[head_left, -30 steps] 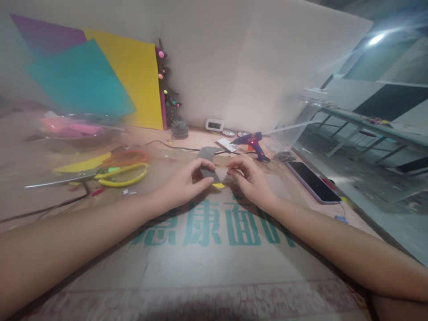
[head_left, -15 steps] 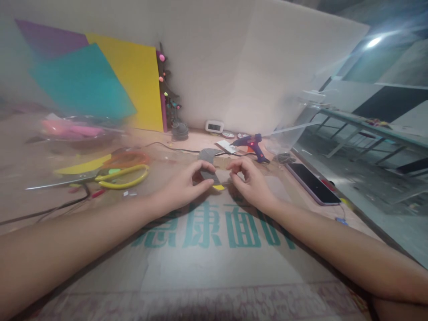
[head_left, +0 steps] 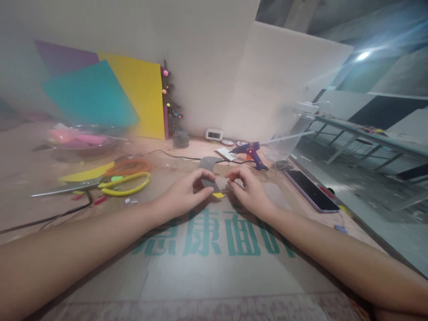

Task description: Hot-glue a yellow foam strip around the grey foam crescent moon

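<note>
A curved grey piece (head_left: 207, 165) with a small yellow tip (head_left: 218, 195) lies between my hands above the cardboard (head_left: 200, 276) with green lettering. My left hand (head_left: 192, 191) is closed on the grey piece, thumb and fingers pinching it from the left. Just right of the yellow tip, my right hand (head_left: 245, 189) has thumb and index finger pressed together; whatever is between them is too small to make out.
Behind my hands stand a blue glue gun (head_left: 252, 154) and a small white clock (head_left: 214, 134). Yellow-handled scissors (head_left: 125, 185) and a bowl of pink pieces (head_left: 82, 138) are left, a phone (head_left: 310, 191) right. Coloured sheets (head_left: 143, 98) lean at the back left.
The view has tilted up slightly, so the things on the table appear lower. Both hands keep nearly the same pose around the grey piece.
</note>
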A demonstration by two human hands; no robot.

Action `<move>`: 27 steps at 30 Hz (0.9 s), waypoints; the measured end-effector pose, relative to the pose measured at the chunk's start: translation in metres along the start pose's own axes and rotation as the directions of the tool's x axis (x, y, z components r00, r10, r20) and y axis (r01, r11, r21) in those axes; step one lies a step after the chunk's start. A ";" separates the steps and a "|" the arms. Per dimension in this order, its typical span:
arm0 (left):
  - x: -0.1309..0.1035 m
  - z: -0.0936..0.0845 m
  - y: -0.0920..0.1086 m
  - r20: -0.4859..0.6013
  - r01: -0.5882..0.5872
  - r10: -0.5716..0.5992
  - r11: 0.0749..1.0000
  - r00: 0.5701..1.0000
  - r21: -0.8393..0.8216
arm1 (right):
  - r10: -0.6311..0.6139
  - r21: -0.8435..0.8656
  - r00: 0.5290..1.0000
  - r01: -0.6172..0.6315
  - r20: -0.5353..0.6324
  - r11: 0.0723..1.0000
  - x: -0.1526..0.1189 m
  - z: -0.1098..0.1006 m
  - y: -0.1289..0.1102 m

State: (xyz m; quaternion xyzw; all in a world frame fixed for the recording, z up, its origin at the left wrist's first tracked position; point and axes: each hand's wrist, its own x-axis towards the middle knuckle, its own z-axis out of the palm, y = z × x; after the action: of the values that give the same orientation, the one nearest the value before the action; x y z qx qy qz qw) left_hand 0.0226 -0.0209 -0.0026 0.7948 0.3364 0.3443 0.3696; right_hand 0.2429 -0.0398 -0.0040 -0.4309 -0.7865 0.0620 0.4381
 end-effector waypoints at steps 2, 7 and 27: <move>0.000 0.000 0.000 0.000 0.002 -0.002 1.000 1.000 0.002 | 0.005 0.004 1.000 -0.005 -0.005 1.000 0.000 0.000 0.000; 0.000 0.000 -0.001 -0.012 -0.014 0.014 1.000 1.000 0.021 | -0.007 -0.009 1.000 0.007 0.019 1.000 0.000 -0.001 -0.005; -0.001 0.000 0.002 -0.006 -0.007 0.007 1.000 1.000 -0.001 | 0.138 0.154 0.985 -0.152 0.099 0.976 -0.002 0.000 -0.006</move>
State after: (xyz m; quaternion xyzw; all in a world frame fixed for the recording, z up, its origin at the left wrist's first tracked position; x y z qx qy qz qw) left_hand 0.0228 -0.0227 -0.0015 0.7947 0.3346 0.3479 0.3681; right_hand 0.2395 -0.0452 -0.0021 -0.4472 -0.7638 0.1761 0.4308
